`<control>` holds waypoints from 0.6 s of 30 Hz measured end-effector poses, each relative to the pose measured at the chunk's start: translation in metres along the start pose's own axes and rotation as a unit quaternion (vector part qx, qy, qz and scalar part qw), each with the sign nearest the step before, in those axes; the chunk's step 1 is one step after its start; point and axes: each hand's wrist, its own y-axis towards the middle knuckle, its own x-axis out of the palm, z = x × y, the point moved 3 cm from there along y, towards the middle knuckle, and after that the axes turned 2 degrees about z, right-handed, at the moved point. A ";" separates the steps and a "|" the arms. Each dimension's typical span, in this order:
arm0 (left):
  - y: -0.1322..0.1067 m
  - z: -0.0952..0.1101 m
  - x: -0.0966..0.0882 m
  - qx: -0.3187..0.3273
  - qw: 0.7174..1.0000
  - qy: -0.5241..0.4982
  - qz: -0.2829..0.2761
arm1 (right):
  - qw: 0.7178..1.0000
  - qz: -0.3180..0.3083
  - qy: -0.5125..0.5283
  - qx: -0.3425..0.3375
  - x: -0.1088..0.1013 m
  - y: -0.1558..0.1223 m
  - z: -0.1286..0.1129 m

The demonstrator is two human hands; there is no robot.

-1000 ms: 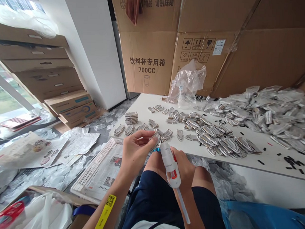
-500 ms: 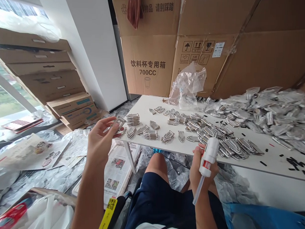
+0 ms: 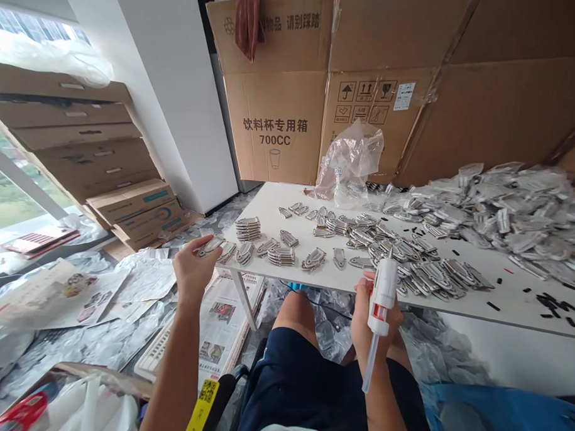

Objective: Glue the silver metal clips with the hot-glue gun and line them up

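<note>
Since the earlier view, the left hand (image 3: 193, 272) has dropped and drawn its metal clip (image 3: 211, 245) back toward the counter's left corner. The right hand (image 3: 375, 324) has shifted slightly left. The left hand pinches that one clip narrowly between thumb and fingers, just off the corner. The right hand wraps around one white hot glue gun (image 3: 381, 300), its glue stick (image 3: 370, 360) pointing down over the lap, and the gun's top overlaps the counter's near edge. One yellow wristband (image 3: 200, 410) circles the left wrist. Beyond the hands, the white counter (image 3: 264, 201) carries two neat stacks of clips (image 3: 248, 228) and many loose clips (image 3: 408, 264), too many to count. Bare counter lies directly ahead of the left hand. Farther right are scattered black pieces (image 3: 553, 306) and a heap of bagged clips (image 3: 514, 217). One clear plastic bag (image 3: 348, 164) stands against cardboard boxes (image 3: 272, 127).
</note>
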 end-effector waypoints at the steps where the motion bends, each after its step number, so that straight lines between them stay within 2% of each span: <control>1: 0.000 -0.002 0.003 0.010 1.000 0.019 0.003 | 1.000 -0.002 0.005 -0.001 0.000 0.000 0.001; 10: -0.006 -0.002 0.024 0.064 0.990 0.127 0.007 | 0.999 -0.044 -0.001 -0.030 0.010 -0.002 0.010; 18: -0.009 -0.007 0.030 0.075 0.984 0.160 -0.019 | 0.995 -0.065 0.051 0.064 0.017 -0.010 0.013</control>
